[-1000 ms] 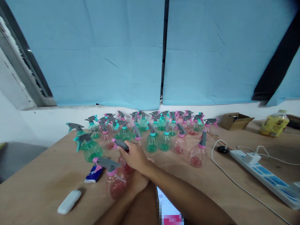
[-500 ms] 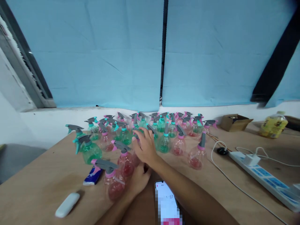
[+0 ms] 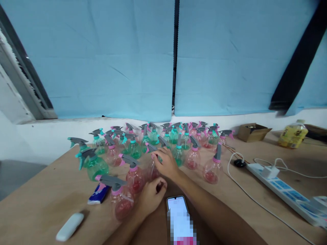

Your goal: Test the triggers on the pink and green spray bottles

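My right hand (image 3: 167,163) is bent round the upper part of a pink spray bottle (image 3: 152,172) with a grey and pink spray head; its fingers partly cover the neck. Just below, my left hand (image 3: 152,194) is curled in a loose fist, with a dark hollow and nothing visible in it. Close to its left stand another pink spray bottle (image 3: 135,178) and a nearer pink bottle (image 3: 124,206). Behind my hands are several more green and pink spray bottles, among them a green one (image 3: 134,149). Each clear round body has coloured liquid or tint low down.
A phone (image 3: 177,204) lies before me. On the left are a blue packet (image 3: 99,194) and a white oblong case (image 3: 70,227). A power strip (image 3: 283,190) with cables lies right, beyond it a cardboard box (image 3: 254,132) and a yellow-labelled bottle (image 3: 292,134).
My right hand has come down and slightly right, so the pink bottle's spray head now shows. My left hand has barely moved. The whole view has shifted a little.
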Demonstrator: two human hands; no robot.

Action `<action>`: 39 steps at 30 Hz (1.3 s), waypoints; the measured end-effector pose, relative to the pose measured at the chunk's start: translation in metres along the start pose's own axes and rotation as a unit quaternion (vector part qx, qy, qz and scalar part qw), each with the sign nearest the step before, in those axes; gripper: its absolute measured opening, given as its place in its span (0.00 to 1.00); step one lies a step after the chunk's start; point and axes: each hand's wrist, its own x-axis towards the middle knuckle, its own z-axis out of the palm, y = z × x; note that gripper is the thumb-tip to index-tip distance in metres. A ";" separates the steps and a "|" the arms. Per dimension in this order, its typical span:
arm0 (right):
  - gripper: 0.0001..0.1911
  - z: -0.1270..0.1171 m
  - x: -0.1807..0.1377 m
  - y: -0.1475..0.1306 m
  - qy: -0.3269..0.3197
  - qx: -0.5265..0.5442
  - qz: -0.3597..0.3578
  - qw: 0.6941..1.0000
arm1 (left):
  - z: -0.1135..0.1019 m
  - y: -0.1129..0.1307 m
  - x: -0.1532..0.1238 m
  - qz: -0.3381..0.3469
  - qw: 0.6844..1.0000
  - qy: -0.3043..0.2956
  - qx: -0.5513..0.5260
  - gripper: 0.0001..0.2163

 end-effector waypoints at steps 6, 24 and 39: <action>0.10 -0.026 -0.023 0.023 0.054 0.004 -0.047 0.997 | -0.005 0.012 -0.004 0.014 0.999 -0.024 0.030 0.11; 0.29 -0.031 -0.024 0.035 0.112 0.339 0.167 0.919 | -0.001 0.007 -0.004 0.019 1.000 0.007 0.003 0.13; 0.14 -0.040 -0.007 0.034 -0.210 0.474 0.128 0.845 | 0.002 0.001 -0.002 0.020 1.000 0.017 -0.003 0.13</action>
